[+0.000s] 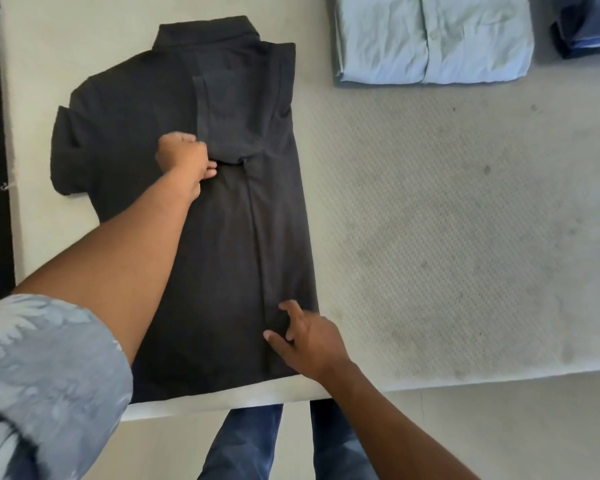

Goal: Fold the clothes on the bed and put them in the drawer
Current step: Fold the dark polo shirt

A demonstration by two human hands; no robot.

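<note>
a black polo shirt [222, 244] is laid flat on the bed [447, 220], with the collar away from the person and the hem at the near edge of the mattress. the side at the person's right is folded inward over the body, so that a long straight edge is formed from shoulder to hem, and that side's sleeve is turned back across the middle. the other sleeve is spread flat toward the bed's left edge.

the left grip [186, 157], a bare hand on an outstretched arm, is placed on the middle of the shirt, at the lower corner of the turned-back sleeve. its fingers are curled tightly, and the cloth at that corner is pinched between them and the thumb.

the right grip [309, 341] is set on the lower right part of the shirt, near the hem and touching the inner edge of the folded panel. its fingers are spread and only lightly bent, with the tips pressed on the cloth. whether a small ridge of fabric is caught between thumb and forefinger cannot be told.

a folded light blue shirt [430, 39] is seen at the far side of the bed, well apart from the polo, with a folded dark blue garment [589, 26] near it on the right. a rolled patterned blue sleeve [42, 368] is seen on the left arm, and blue jeans [246, 441] below the bed's near edge.
</note>
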